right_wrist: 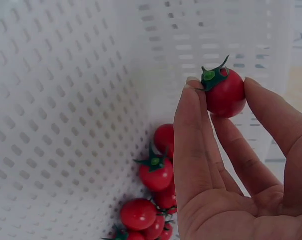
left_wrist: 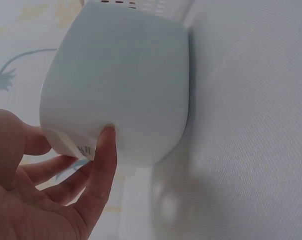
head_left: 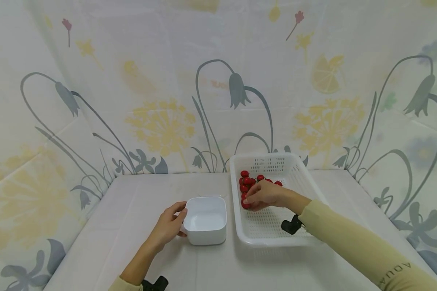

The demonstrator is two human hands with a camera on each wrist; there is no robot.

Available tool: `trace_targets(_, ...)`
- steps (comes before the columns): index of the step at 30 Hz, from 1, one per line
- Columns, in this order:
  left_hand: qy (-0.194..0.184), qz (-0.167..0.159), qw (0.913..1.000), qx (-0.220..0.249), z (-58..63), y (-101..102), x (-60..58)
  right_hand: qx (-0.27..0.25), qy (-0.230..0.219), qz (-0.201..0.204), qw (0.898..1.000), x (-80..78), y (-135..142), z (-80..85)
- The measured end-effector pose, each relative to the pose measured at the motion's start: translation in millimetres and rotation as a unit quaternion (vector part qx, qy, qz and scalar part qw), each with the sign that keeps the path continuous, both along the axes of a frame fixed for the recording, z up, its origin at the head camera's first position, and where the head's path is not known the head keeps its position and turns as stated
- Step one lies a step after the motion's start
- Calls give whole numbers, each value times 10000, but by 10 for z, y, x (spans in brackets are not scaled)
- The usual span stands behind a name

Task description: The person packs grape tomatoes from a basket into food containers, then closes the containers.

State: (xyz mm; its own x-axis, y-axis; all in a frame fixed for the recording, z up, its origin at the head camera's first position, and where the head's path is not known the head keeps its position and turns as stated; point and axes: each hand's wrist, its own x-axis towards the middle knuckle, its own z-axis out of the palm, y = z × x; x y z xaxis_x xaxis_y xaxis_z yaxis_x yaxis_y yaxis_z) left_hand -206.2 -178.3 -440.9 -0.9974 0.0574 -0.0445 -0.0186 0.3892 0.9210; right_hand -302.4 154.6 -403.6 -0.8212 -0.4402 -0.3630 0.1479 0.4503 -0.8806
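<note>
My right hand (head_left: pixel 264 195) is low inside the white perforated basket (head_left: pixel 315 194), at its left side. Between thumb and fingertips it pinches a red cherry tomato (right_wrist: pixel 225 95) that has a green calyx. Several more cherry tomatoes (right_wrist: pixel 155 175) lie in a cluster on the basket floor beyond the hand. Left of the basket, a square white container (head_left: pixel 205 236) stands upright on the table, with no contents visible. My left hand (head_left: pixel 169 222) holds that container at its left side; one fingertip (left_wrist: pixel 109 131) presses its outer wall.
The white-covered table (head_left: pixel 142 194) runs back to a hanging cloth (head_left: pixel 160 81) printed with flowers. The basket's raised rim (head_left: pixel 234 210) stands between the container and the tomatoes, with a narrow gap beside the container. Each wrist carries a black camera mount (head_left: pixel 292 224).
</note>
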Motion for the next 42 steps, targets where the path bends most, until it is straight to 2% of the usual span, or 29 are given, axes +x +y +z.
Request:
trace_targets(7, 50, -16, 10000, 24, -11, 15, -23, -216, -17, 58, 9997, 52, 21, 153)
trace_targets(13, 113, 22, 9999, -4, -8, 17, -30, -517, 92, 279, 9982, 86, 9, 277)
trace_targets(21, 102, 69, 9999, -42, -2, 6, 6, -588, 463, 267, 9968, 221, -33, 407)
trace_targets(26, 86, 67, 9999, -88, 4, -1, 26, -654, 976, 110, 9930, 399, -109, 474)
trace_targets(31, 87, 41, 9999, -105, 2, -7, 21, -638, 1647, -43, 9843, 572, -204, 521)
trace_targets(38, 69, -20, 10000, 0, 1, -7, 6, -154, 2649, -168, 9640, 745, -394, 530)
trace_targets(42, 54, -63, 10000, 33, 6, 1, 3, 172, 3078, -120, 9512, 813, -526, 496)
